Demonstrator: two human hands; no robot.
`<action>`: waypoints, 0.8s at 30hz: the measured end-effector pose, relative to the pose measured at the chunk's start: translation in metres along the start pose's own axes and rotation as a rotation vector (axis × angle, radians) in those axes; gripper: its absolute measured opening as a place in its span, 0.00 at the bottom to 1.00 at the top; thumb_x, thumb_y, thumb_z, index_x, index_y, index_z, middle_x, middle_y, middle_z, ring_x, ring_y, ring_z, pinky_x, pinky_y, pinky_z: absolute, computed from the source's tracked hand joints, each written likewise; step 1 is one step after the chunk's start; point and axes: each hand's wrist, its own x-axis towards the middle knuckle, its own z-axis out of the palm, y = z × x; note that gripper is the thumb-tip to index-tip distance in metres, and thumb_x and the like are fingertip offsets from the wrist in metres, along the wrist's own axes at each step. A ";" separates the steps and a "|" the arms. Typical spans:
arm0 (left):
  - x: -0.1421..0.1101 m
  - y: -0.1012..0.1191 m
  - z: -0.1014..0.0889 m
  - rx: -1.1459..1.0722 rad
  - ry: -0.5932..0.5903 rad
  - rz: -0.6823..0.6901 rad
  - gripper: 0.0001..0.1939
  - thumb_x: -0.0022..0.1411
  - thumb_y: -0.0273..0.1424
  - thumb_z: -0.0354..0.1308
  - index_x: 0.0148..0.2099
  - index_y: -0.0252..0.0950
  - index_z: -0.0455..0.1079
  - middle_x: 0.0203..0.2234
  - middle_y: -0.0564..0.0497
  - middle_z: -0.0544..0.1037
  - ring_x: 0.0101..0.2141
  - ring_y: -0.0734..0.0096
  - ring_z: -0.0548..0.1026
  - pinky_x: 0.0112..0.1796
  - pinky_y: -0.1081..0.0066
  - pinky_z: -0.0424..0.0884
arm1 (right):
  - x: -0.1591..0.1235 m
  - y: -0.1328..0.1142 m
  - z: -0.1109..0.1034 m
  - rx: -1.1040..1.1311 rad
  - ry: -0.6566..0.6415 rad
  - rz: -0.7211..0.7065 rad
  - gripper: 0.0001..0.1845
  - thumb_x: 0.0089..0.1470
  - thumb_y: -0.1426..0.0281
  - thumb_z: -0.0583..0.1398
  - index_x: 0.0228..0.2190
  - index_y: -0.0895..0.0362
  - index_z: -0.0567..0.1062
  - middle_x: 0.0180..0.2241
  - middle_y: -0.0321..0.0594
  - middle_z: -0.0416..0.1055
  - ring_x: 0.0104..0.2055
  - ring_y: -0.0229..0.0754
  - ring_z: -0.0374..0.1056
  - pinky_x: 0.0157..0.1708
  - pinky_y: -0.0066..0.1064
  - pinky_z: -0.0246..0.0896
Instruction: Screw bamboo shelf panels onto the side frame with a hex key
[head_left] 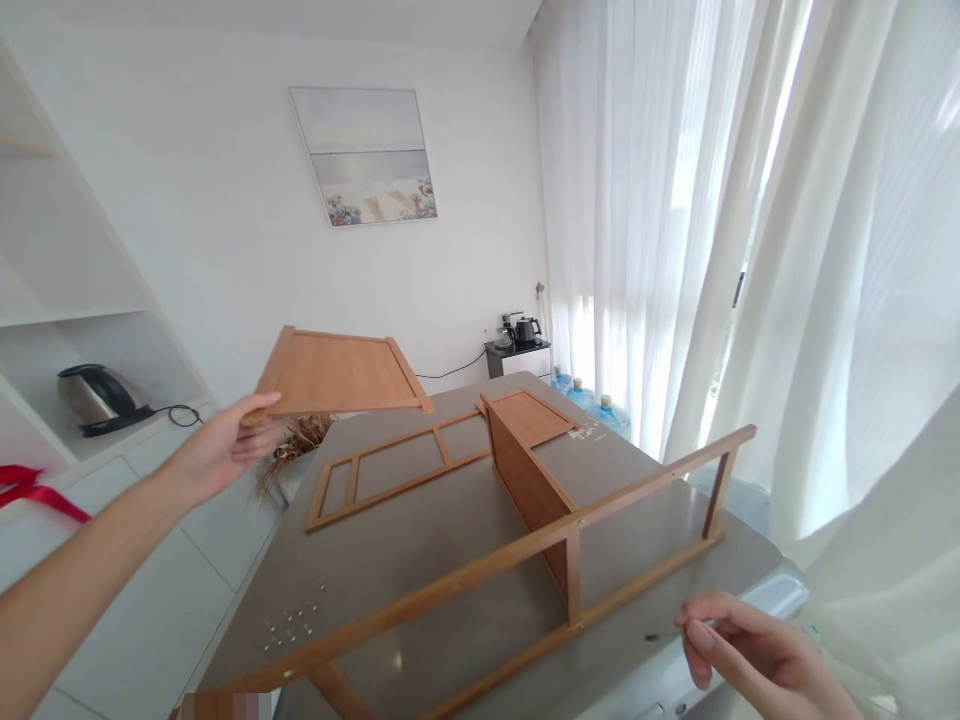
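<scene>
My left hand (244, 432) is closed around the near left corner of a framed wooden panel (341, 370), lifted above the table's far left side. In the pinched fingers of my right hand (750, 640) is a thin metal tool (660, 637); only its dark tip shows, so its exact kind is unclear. Close to that hand, a long wooden ladder-like frame (487, 575) stands on its edge along the front of the table. A second wooden panel (529, 490) stands upright and meets the frame's middle rail.
On the grey table (442, 530) lie another wooden side frame (401, 465), a flat panel (529, 415) and several small screws (292, 625). A kettle (97, 398) sits on the left shelf. Water bottles (606, 410) stand by the curtains (622, 200).
</scene>
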 end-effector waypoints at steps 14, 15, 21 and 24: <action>-0.055 0.147 0.202 0.023 -0.124 0.230 0.21 0.63 0.31 0.51 0.25 0.40 0.41 0.18 0.60 0.38 0.15 0.87 0.42 0.21 0.76 0.35 | -0.007 -0.010 -0.099 -0.024 0.212 -0.124 0.19 0.59 0.51 0.58 0.32 0.53 0.76 0.31 0.41 0.76 0.31 0.42 0.70 0.34 0.29 0.67; -0.055 0.146 0.213 0.035 -0.129 0.220 0.21 0.63 0.31 0.51 0.25 0.40 0.41 0.18 0.60 0.38 0.15 0.87 0.42 0.21 0.75 0.34 | -0.008 -0.009 -0.106 -0.020 0.239 -0.122 0.19 0.60 0.51 0.57 0.33 0.53 0.76 0.33 0.41 0.76 0.32 0.43 0.70 0.35 0.30 0.68; -0.048 0.140 0.254 0.119 -0.148 0.186 0.21 0.56 0.34 0.57 0.25 0.40 0.45 0.18 0.60 0.43 0.15 0.86 0.43 0.20 0.73 0.35 | -0.014 -0.008 -0.129 -0.001 0.286 -0.084 0.19 0.60 0.50 0.56 0.34 0.53 0.72 0.34 0.44 0.76 0.34 0.46 0.71 0.36 0.35 0.69; -0.046 0.144 0.274 0.260 -0.168 0.194 0.20 0.54 0.36 0.57 0.24 0.40 0.46 0.17 0.59 0.45 0.15 0.85 0.43 0.20 0.72 0.36 | -0.005 -0.011 -0.135 -0.034 0.232 -0.101 0.19 0.59 0.50 0.57 0.34 0.53 0.72 0.33 0.42 0.76 0.32 0.44 0.70 0.35 0.34 0.69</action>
